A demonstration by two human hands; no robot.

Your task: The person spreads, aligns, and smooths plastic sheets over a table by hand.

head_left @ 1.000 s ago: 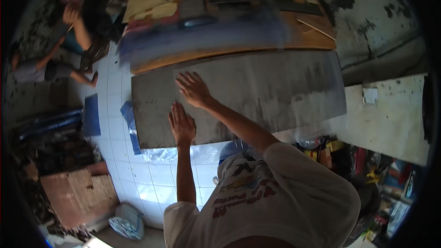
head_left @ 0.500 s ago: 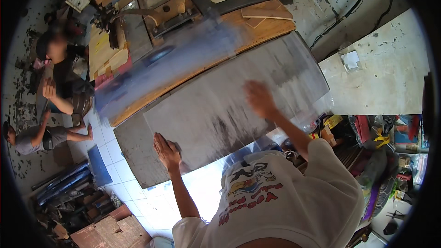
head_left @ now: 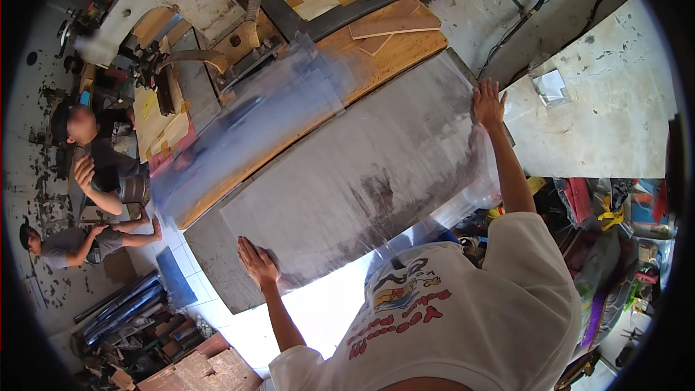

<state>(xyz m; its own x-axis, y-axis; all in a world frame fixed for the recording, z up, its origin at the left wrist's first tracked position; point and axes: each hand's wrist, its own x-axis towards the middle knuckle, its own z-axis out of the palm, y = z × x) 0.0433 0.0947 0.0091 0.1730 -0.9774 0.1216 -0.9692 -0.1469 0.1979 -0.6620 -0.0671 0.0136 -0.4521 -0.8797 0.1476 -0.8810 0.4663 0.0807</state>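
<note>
A long grey board (head_left: pixel 215 269) lies slanted in front of me, and a thin clear plastic sheet (head_left: pixel 326 166) is spread over most of it. The sheet looks smooth at the far side, with dark streaks and wrinkles towards the near edge, where it hangs over. My left hand (head_left: pixel 257 263) rests flat near the left end of the sheet, fingers stretched out. At the far right end, my right hand (head_left: pixel 490 103) presses down flat on the sheet's corner with its fingers spread. Neither hand grasps anything.
Beyond the board, a wooden tabletop (head_left: pixel 407 43) carries bluish clear plastic sheets (head_left: pixel 246 119) and wood strips (head_left: pixel 394 27). Metal machine arms (head_left: pixel 250 25) stand behind. Two people are at the left. A pale panel (head_left: pixel 601 101) is at right, above piled bags (head_left: pixel 608 261).
My right hand has slid from the middle of the sheet to its right end. My left hand stays flat near the left end. The view has shifted slightly.
</note>
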